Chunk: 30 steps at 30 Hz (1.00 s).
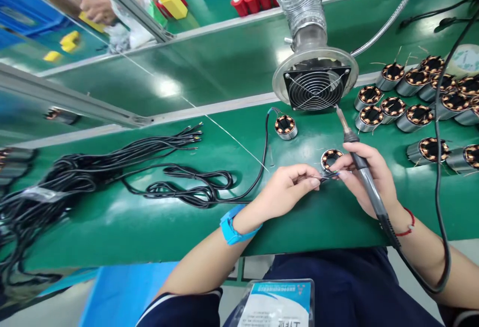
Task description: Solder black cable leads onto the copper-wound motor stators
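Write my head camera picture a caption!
Right hand holds a soldering iron; left hand pinches wires beside a copper-coiled ring.

Both forearms (204,257) angle inward, the left hand (286,189) pinching with thumb (310,183) against bent fingers (299,170), the right hand (370,182) facing it, its fingers half curled.

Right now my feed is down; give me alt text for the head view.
The left hand and right hand hold thin wires beside a copper-wound core on a green bench; the right also holds a soldering iron, tip up towards a fan. More cores stand at right, and black cables lie at left.
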Tool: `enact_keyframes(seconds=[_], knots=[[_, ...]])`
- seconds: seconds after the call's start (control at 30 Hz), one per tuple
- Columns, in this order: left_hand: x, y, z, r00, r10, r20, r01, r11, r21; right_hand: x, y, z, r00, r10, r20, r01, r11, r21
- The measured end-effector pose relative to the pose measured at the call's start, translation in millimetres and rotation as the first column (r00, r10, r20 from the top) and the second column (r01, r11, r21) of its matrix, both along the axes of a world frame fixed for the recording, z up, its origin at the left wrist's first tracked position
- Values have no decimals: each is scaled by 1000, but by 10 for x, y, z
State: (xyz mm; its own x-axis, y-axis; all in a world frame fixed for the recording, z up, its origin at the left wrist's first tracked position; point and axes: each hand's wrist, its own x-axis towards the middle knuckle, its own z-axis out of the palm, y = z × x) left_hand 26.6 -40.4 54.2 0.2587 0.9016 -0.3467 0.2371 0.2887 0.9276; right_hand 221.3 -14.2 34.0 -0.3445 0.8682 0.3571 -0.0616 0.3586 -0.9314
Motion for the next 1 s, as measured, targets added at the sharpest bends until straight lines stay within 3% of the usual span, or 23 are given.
enact_keyframes(seconds=[0.2, 0.4, 0.5, 0.67, 0.9, 1.0], knots=[[-17, 28, -8, 991, 9, 135, -5, 1000, -30, 21, -2, -10, 999, 22, 36, -22, 1000, 16], [4, 12, -28, 989, 29, 145, -23, 999, -40, -4, -11, -9, 999, 26, 23, -25, 999, -34], [45, 6, -9, 992, 44, 119, -49, 998, 35, -32, -29, -19, 999, 51, 12, -50, 997, -59], [90, 5, -12, 999, 34, 37, -39, 990, 134, -44, -49, -48, 994, 33, 101, -35, 999, 14], [114, -96, 37, 997, 10, -83, 16, 952, 305, -68, -62, 2, 995, 13, 103, -27, 990, 138], [133, -131, 104, 999, -22, 33, 17, 987, 162, -91, -95, 26, 995, -4, 102, -10, 990, 142]])
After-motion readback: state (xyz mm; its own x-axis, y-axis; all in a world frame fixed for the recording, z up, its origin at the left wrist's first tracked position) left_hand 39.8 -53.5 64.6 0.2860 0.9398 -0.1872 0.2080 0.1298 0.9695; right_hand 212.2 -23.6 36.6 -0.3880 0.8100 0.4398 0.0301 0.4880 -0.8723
